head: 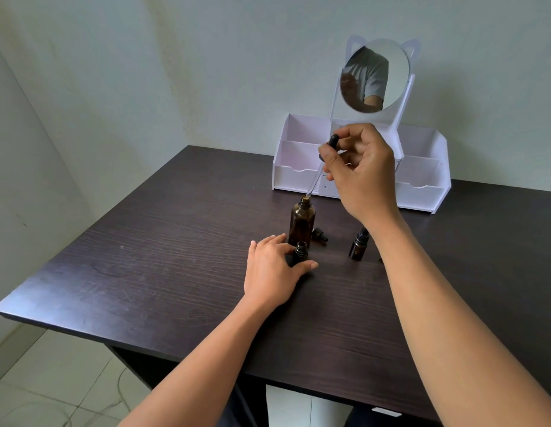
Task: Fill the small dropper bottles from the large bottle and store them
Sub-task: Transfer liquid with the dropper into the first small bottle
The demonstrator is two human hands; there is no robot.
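Note:
A large amber bottle (302,221) stands uncapped at the middle of the dark table (163,260). My right hand (360,171) pinches the black bulb of a long glass dropper (316,175), whose tip sits at the large bottle's mouth. In front of it, my left hand (272,272) holds a small open dropper bottle (300,252) upright between thumb and fingers. A second small bottle (358,245), capped, stands to the right, partly behind my right forearm. A small black dropper cap (320,235) lies beside the large bottle.
A white desk organiser (295,167) with several open compartments and a round cat-eared mirror (376,75) stands at the back of the table against the wall. The table's left edge drops to a tiled floor (52,386).

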